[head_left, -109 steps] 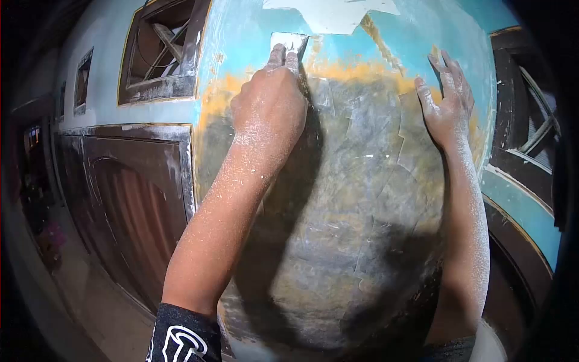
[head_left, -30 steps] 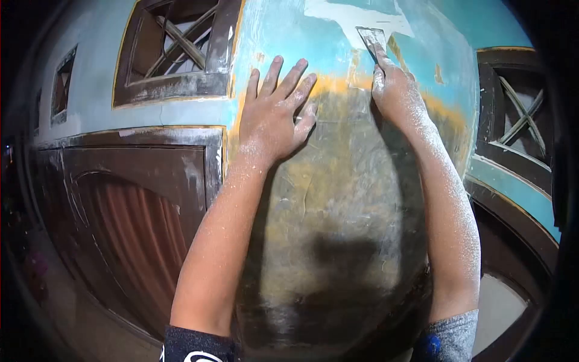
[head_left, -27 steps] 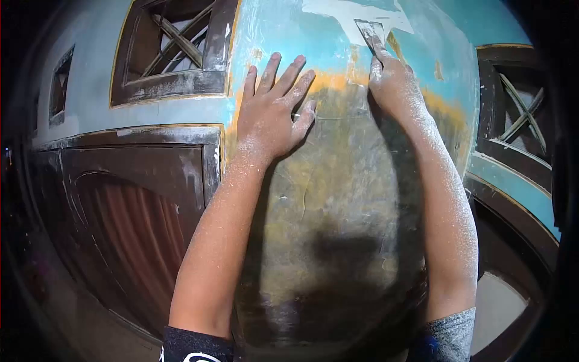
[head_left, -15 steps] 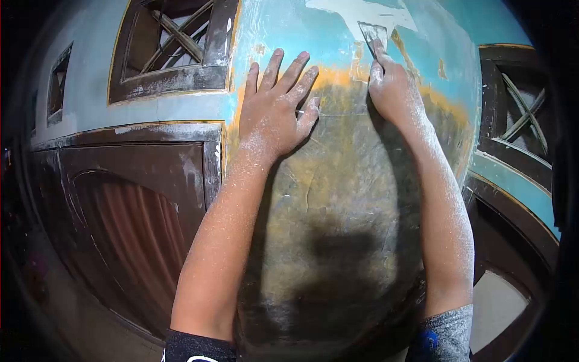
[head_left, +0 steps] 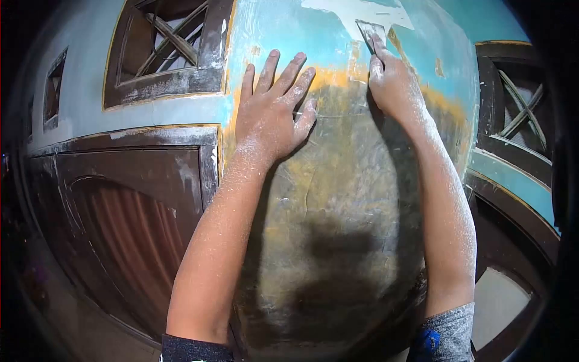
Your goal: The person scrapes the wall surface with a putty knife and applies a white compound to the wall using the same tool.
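My left hand (head_left: 271, 114) lies flat on the wall, fingers spread, across the border between turquoise paint and a brown-yellow patch. My right hand (head_left: 395, 84) is closed around a scraper (head_left: 371, 33), index finger stretched along its blade. The blade touches the wall at the lower edge of a white bare patch (head_left: 356, 13) in the turquoise paint. White dust coats both forearms and hands. Below the hands, the stained wall (head_left: 338, 163) carries the shadows of my arms and head.
On the left are a dark wooden window frame (head_left: 166, 84) with crossed slats and a brown door panel (head_left: 129, 163) with a reddish curtain. Another crossed window (head_left: 522, 108) stands at the right, above a dark frame with a pale panel (head_left: 500, 308).
The view has shifted slightly. My left hand keeps its place on the wall, and the scraper in my right hand stays by the white patch with hardly any movement.
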{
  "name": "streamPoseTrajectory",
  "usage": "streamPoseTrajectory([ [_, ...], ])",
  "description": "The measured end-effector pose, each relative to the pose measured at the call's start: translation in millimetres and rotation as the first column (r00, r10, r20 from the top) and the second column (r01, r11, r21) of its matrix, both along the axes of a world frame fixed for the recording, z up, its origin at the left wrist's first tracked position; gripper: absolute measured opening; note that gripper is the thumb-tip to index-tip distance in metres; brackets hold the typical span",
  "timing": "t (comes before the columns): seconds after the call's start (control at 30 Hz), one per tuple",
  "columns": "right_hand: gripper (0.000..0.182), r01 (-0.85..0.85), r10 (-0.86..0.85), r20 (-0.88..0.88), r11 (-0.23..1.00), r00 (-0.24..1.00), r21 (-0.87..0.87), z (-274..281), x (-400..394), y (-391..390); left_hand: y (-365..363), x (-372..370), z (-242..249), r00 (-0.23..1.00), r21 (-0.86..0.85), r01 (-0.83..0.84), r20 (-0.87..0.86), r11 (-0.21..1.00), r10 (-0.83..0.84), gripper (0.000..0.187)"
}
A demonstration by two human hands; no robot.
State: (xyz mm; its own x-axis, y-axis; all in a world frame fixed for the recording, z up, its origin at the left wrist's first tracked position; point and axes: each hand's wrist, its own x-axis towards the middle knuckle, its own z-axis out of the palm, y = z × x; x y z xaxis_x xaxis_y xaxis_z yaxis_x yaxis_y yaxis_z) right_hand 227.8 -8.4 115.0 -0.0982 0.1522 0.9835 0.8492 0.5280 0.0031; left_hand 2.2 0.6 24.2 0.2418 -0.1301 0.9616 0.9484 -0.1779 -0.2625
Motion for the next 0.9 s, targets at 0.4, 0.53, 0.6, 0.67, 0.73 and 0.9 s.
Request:
streamPoseTrajectory([
  [0.4, 0.045, 0.14, -0.135, 0.045, 0.983, 0.99, -0.118, 12.8, -6.2, -6.7, 3.5, -1.6, -0.6, 1.0, 0.04, 0.01, -0.008, 0.999, -0.01, 0.053],
  [0.53, 0.048, 0.203, -0.197, 0.087, 0.977, 0.976, -0.067, 2.9, -3.4, 1.6, 4.0, -1.8, -0.3, 1.0, 0.046, 0.012, -0.004, 0.999, -0.012, 0.052],
  [0.6, 0.052, 0.203, -0.199, 0.06, 0.977, 0.978, -0.073, -4.5, -5.7, 1.0, 4.2, -1.2, -0.3, 1.0, 0.044, 0.016, 0.001, 0.999, -0.016, 0.052],
  [0.67, 0.054, 0.199, -0.196, 0.049, 0.978, 0.979, -0.066, 3.1, -8.0, -2.0, 3.6, -1.2, 0.3, 1.0, 0.053, 0.019, -0.001, 0.998, -0.019, 0.052],
  [0.73, 0.051, 0.18, -0.184, 0.067, 0.982, 0.981, 0.061, 17.7, -8.6, 1.5, 2.1, -1.6, -0.2, 1.0, 0.037, 0.0, -0.005, 0.999, 0.0, 0.052],
  [0.9, 0.047, 0.17, -0.168, 0.03, 0.982, 0.985, -0.079, -4.0, -5.3, 1.9, 2.3, -0.3, -0.8, 1.0, 0.043, -0.006, 0.005, 0.999, 0.006, 0.051],
])
